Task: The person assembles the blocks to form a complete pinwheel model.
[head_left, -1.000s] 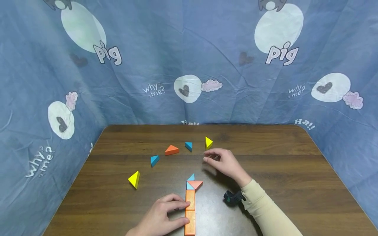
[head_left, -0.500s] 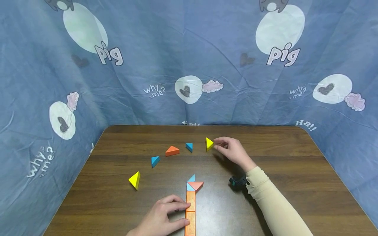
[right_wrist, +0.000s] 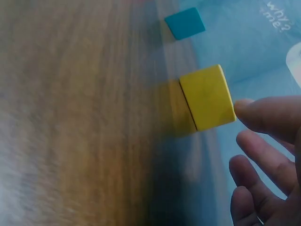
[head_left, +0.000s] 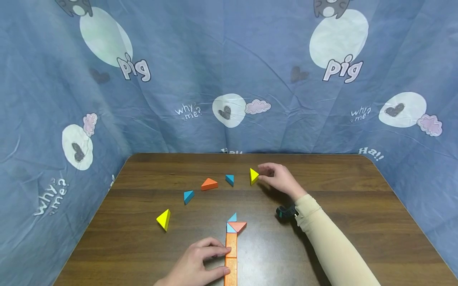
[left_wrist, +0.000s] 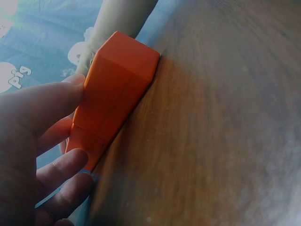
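Observation:
Two orange rectangular blocks lie end to end at the table's near middle. My left hand rests thumb and fingertips against their left side and tops. In the left wrist view the orange block has the thumb at its edge. Beyond the blocks, a light blue triangle, another light blue piece and a salmon triangle sit together. At the far middle, my right hand is just right of a yellow triangular block; its thumb tip meets that block's edge, fingers loosely bent.
To the left of the yellow block lie a blue triangle, an orange triangle, another blue triangle and a second yellow triangle. A printed blue cloth hangs behind the wooden table.
My right hand has moved right and away from me, from in front of the yellow block to its right side, then closer to it. The left hand stays at the orange blocks.

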`<action>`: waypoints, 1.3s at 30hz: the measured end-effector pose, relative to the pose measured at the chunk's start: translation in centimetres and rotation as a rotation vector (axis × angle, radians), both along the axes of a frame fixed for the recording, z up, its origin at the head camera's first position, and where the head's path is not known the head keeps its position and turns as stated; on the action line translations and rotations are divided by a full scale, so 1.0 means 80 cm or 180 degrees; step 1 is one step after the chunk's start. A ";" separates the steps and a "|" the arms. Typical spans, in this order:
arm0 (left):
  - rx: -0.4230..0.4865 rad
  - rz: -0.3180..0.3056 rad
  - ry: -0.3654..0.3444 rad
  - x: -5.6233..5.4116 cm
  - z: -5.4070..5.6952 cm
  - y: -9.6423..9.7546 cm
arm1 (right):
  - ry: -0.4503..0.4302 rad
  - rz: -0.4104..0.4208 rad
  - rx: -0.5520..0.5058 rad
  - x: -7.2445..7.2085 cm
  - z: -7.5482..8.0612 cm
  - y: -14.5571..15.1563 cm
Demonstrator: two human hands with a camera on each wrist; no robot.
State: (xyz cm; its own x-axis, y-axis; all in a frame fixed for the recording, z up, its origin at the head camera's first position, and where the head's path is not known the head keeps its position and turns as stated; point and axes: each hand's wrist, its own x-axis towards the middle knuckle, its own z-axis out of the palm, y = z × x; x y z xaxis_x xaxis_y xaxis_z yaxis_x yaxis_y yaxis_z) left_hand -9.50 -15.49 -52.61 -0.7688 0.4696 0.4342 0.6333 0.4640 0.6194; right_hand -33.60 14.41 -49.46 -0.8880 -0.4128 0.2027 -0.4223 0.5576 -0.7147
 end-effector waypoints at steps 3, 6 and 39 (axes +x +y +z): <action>0.0015 -0.0020 -0.0049 0.000 0.000 0.000 | -0.0085 0.0075 0.0070 -0.007 0.000 0.002; 0.0022 -0.0018 -0.0108 0.001 0.001 0.000 | -0.0169 0.0151 0.0139 -0.013 0.000 0.002; -0.0081 0.0088 -0.0463 0.003 0.005 -0.002 | -0.0648 0.1379 0.0577 -0.058 0.013 0.010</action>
State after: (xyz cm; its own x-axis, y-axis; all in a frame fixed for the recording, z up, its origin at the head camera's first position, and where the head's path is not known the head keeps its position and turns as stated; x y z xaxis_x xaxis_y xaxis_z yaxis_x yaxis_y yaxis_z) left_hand -9.24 -15.64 -52.21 -0.8354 0.4568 0.3056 0.5245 0.4967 0.6915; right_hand -38.26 15.17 -48.45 -0.6416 -0.7642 -0.0656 -0.5044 0.4848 -0.7145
